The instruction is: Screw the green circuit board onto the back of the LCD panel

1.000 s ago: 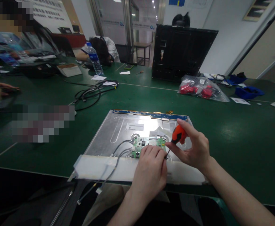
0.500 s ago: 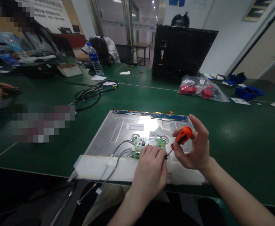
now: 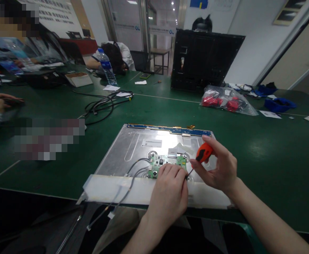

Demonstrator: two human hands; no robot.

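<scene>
Right hand (image 3: 217, 167), half curled, pinches the screwdriver (image 3: 205, 153), tip toward seven o'clock; left hand (image 3: 170, 188) covers the board (image 3: 167, 161) at four o'clock, its grip I can't tell.

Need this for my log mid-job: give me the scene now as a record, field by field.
Left hand: partly covering the green circuit board
Right hand: holding an orange-and-black screwdriver, shaft slanting down to the left hand; tip unclear
Metal panel: lying flat under the board, on the green table
Cables: from the board's left side past the table's near edge
Beyond: upright black panel; clear bag with red items
</scene>
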